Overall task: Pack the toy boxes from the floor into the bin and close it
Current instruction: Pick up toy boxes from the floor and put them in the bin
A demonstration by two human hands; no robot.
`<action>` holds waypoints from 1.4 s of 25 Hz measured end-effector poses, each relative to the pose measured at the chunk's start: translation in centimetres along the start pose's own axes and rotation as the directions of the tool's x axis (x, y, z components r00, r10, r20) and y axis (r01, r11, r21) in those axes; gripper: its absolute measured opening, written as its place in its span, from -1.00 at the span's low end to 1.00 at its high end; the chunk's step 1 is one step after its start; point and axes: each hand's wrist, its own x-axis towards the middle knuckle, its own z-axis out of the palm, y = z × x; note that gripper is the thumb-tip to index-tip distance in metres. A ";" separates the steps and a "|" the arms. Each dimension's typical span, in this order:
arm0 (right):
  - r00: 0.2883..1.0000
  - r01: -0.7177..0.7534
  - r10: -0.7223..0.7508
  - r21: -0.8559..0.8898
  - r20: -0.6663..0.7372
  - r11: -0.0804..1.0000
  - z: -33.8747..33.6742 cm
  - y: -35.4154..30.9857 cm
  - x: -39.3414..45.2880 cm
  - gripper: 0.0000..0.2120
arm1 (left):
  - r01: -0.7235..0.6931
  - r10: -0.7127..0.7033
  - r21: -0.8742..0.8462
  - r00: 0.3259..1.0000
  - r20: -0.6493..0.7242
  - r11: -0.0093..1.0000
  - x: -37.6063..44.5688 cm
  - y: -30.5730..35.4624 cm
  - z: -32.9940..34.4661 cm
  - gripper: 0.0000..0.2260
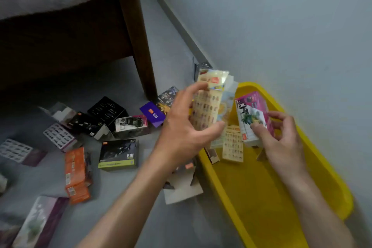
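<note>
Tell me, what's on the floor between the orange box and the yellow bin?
In the head view, a flattened cardboard box lies there, right against the yellow bin. Between it and the orange box the grey floor is bare.

The grey floor (124, 203) carries everything in front of me. At my 3 o'clock the yellow bin (217, 187) sits on it, close against the wall. Toy boxes lie scattered from 9 to 12 o'clock: an orange box (75, 171) at 9 o'clock, a black box with a green stripe (118, 156) just beside it, a purple box (153, 115) toward 12 o'clock, and black boxes (106, 109) near the dark wooden bed leg (141, 46), which also stands on the floor. An opened plain cardboard piece (181, 189) lies touching the bin's near side. A pale box with a purple edge (40, 221) lies at 7 o'clock.
</note>
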 end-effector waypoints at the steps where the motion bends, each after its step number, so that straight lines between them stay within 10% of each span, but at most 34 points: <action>1: 0.996 -0.089 0.090 -0.052 0.012 0.995 -0.4 1.2 1.0 -0.66 | 0.028 -0.039 0.125 0.995 0.087 0.992 1.3 0.1 1.6 -0.38; 6: 0.998 0.066 -0.064 -0.376 0.017 0.924 -0.2 2.0 1.3 -0.62 | 0.043 -0.044 0.319 0.999 -0.003 0.947 1.8 -3.2 3.6 -0.61; 11: 0.834 0.525 -0.466 -0.169 0.294 0.834 8.2 -0.1 -6.6 -0.86 | 0.344 -0.219 0.398 0.919 -0.327 0.850 -5.3 -9.4 -1.6 -0.71; 13: 0.825 0.435 -0.329 -0.146 0.459 0.888 12.3 1.3 -9.1 -0.84 | 0.425 -0.401 0.572 0.899 -0.177 0.702 -8.0 -11.9 -3.1 -0.60; 15: 0.871 -0.061 0.134 -0.167 0.473 0.984 14.8 4.0 -10.6 -0.62 | 0.466 -0.582 0.599 0.813 0.000 0.651 -10.2 -13.8 -2.9 -0.37; 17: 0.854 -0.343 0.407 -0.238 0.324 0.909 15.4 7.1 -11.7 -0.31 | 0.679 -0.726 0.307 0.684 0.065 0.667 -11.8 -14.9 -1.7 -0.14; 19: 0.887 -0.294 0.394 -0.365 0.240 0.883 15.3 9.3 -12.4 -0.16 | 0.838 -0.838 -0.132 0.540 0.077 0.529 -12.0 -15.5 -0.5 -0.05; 22: 0.872 -0.248 0.370 -0.361 0.321 0.899 15.6 9.4 -11.8 -0.39 | 0.835 -0.891 -0.391 0.448 0.076 0.387 -11.4 -15.7 0.6 -0.33; 25: 0.846 -0.118 0.269 -0.330 0.461 0.937 14.9 6.9 -11.3 -0.49 | 0.740 -0.859 -0.463 0.500 -0.105 0.488 -11.7 -15.2 -0.6 -0.61; 30: 0.845 0.496 -0.360 -0.326 0.395 0.805 12.1 -2.9 -10.2 -0.26 | 0.292 -0.566 -0.745 0.812 -0.138 0.600 -8.7 -7.6 -3.8 -0.47; 35: 0.843 0.440 -0.263 -0.319 0.470 0.840 5.8 -10.9 -5.9 0.02 | 0.234 -0.389 -0.580 0.908 -0.157 0.780 -4.0 2.3 -4.1 -0.46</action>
